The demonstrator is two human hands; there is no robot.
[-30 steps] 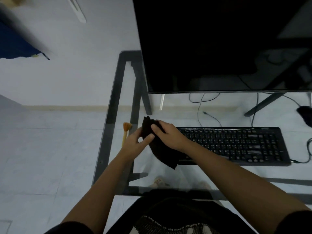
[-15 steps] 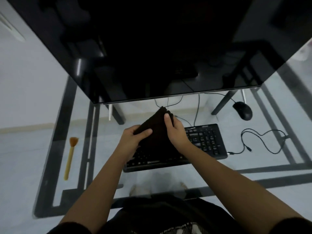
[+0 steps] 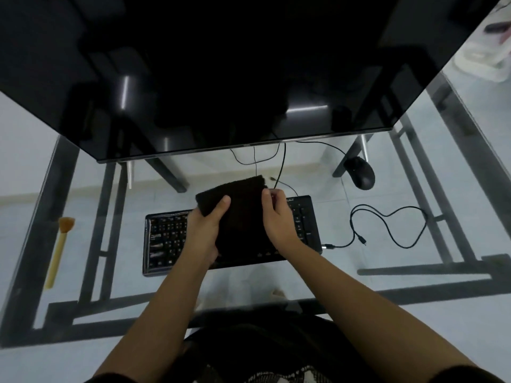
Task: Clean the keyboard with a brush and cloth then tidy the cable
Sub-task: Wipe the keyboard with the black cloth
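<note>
A dark cloth [image 3: 235,214] was held stretched between both hands directly above the middle of the keyboard [image 3: 166,239], probably so it could be folded flat or readied as a wiping pad before being pressed onto the keys. The left hand [image 3: 206,230] was clamped on the cloth's left edge, thumb on top and the other fingers curled underneath, out of sight. The right hand [image 3: 279,219] was pinched on the cloth's right edge near its far corner, fingertips [image 3: 266,196] closed tight on the fabric. Neither hand was touching the keyboard as far as could be told; the cloth hid the middle keys, so contact there could not be judged.

The brush [image 3: 59,250] was lying well to the left of the keyboard on the glass desk [image 3: 387,283], bristles pointing away from the person, untouched — judged to be set aside for the cloth step. The cable [image 3: 387,225] was sprawled in loose loops to the right of the keyboard, not yet tidied. A mouse [image 3: 359,172] was sitting beyond the keyboard's right end, under the monitor [image 3: 221,78] edge.
</note>
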